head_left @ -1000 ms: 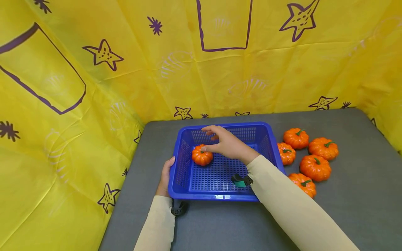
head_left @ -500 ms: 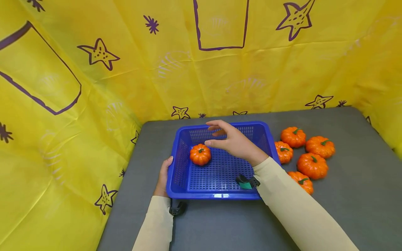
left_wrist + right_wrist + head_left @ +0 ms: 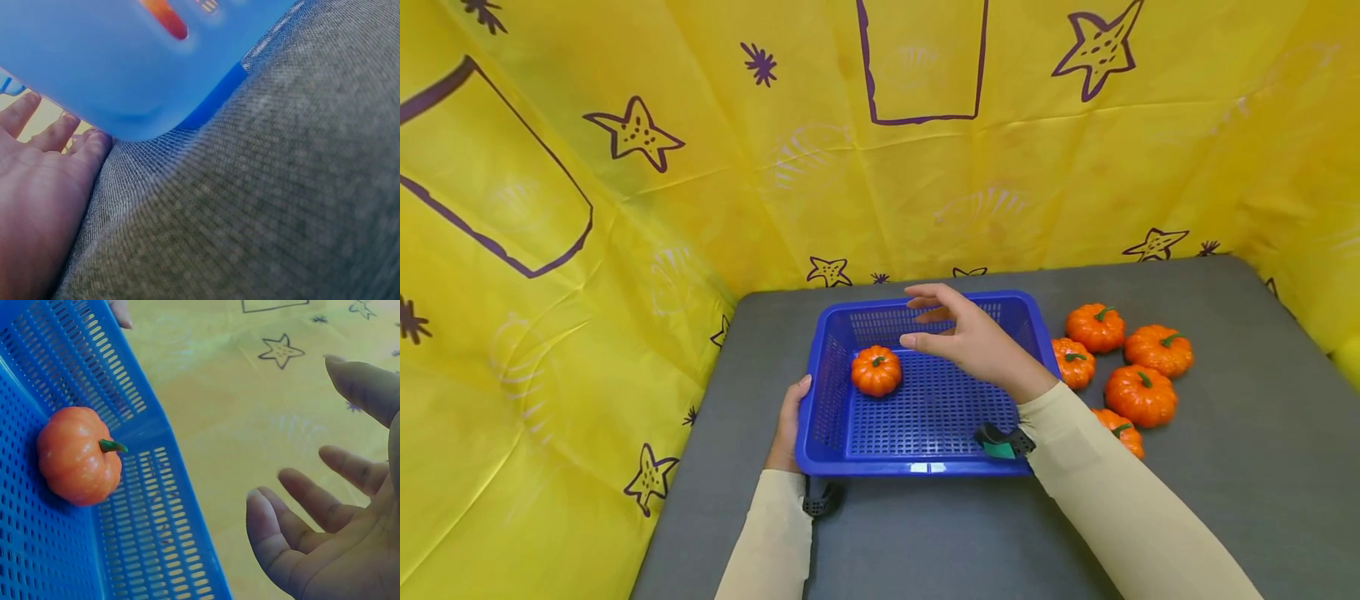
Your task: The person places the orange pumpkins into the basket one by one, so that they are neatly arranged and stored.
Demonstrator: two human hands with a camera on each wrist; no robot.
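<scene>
An orange pumpkin (image 3: 876, 371) with a green stem sits in the left part of a blue plastic basket (image 3: 925, 468), away from the basket's walls in the head view. My left hand (image 3: 787, 425) rests against the basket's left outer side; in the left wrist view the fingers (image 3: 59, 132) look fairly straight, their tips against the wall. Over the basket, right of the pumpkin, hovers my right hand (image 3: 973, 337). Its fingers are spread and loosely bent, with nothing between them; the right wrist view shows the palm and fingers (image 3: 312, 500) apart from pumpkin and basket.
Several more orange pumpkins (image 3: 1141, 396) lie close together on the grey table (image 3: 1247, 467), just right of the basket. My right forearm partly covers the nearest one. A yellow cloth (image 3: 910, 200) with drawn starfish hangs behind and at the sides.
My right hand has risen off the pumpkin and drawn back to the right, leaving it in the basket. The left hand stays at the basket's side. The head view has shifted slightly.
</scene>
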